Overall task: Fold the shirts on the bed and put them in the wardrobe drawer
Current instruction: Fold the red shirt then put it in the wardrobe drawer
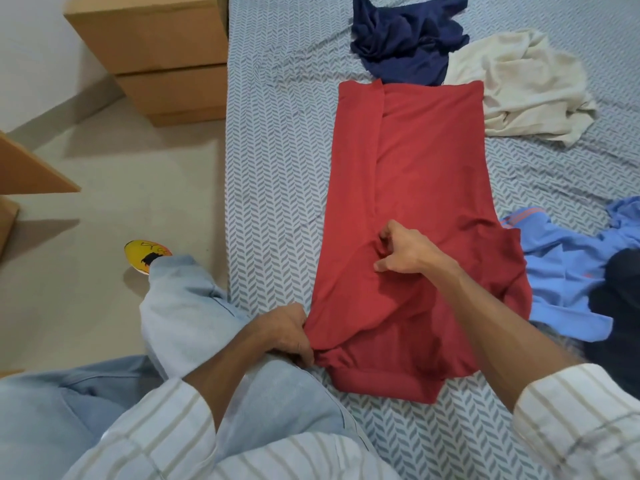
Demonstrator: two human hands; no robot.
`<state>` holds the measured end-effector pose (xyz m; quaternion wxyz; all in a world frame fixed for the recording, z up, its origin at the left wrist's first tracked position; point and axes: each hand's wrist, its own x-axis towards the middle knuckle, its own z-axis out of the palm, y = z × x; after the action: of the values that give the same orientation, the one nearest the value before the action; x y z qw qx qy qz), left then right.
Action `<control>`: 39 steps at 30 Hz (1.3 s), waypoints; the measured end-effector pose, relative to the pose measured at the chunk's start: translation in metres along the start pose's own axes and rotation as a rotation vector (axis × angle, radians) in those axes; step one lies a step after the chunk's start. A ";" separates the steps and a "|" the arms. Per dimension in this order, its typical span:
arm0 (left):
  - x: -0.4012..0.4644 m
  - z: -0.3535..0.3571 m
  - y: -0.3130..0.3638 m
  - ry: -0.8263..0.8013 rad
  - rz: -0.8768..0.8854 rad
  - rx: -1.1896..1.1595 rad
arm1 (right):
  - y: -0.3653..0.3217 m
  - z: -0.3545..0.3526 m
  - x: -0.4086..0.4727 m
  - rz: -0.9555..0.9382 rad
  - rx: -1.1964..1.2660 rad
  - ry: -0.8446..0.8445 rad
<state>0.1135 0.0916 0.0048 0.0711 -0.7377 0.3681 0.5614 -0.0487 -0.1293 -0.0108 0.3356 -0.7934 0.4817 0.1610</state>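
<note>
A red shirt (419, 174) lies lengthwise on the bed (277, 140), its left side folded inward along the length. My left hand (289, 332) grips the near left corner of the shirt at the bed's edge. My right hand (403, 249) pinches the red fabric near the middle of the shirt's lower part. A navy shirt (405, 36) lies crumpled at the far end. Beside it, to the right, sits a crumpled cream shirt (523, 81). A blue shirt (561, 268) lies bunched to the right of the red one, with a dark garment (620, 306) partly on it.
A wooden chest of drawers (156, 53) stands on the floor left of the bed's far part. More wooden furniture edges (27, 168) jut in at the far left. My knee in light blue trousers (194, 306) rests against the bed's edge, a yellow shoe (145, 258) behind it.
</note>
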 end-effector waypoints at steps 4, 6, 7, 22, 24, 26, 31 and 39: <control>-0.004 0.007 -0.005 0.050 -0.006 0.020 | 0.001 0.001 -0.012 -0.107 -0.302 0.321; -0.004 0.007 -0.008 0.062 -0.009 0.014 | -0.004 0.009 -0.035 -0.335 -0.404 0.501; -0.004 0.008 -0.010 0.064 -0.009 0.012 | -0.008 0.016 -0.050 -0.494 -0.414 0.489; -0.019 0.020 -0.016 0.178 0.004 0.064 | 0.015 0.086 -0.099 -0.959 -0.503 0.279; -0.018 0.022 -0.017 0.188 0.011 0.058 | 0.014 0.089 -0.099 -0.904 -0.569 0.243; -0.018 0.023 -0.018 0.199 0.018 0.046 | 0.010 0.092 -0.096 -0.850 -0.570 0.210; -0.022 0.017 -0.018 0.123 0.011 0.014 | -0.003 0.079 -0.094 -0.815 -0.345 0.116; -0.005 -0.047 0.032 0.468 0.215 0.057 | -0.007 0.013 -0.017 -0.209 0.073 0.504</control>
<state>0.1294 0.0471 0.0360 -0.0551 -0.8017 0.4666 0.3693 -0.0501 -0.1069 -0.0082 0.2485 -0.8410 0.4712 -0.0944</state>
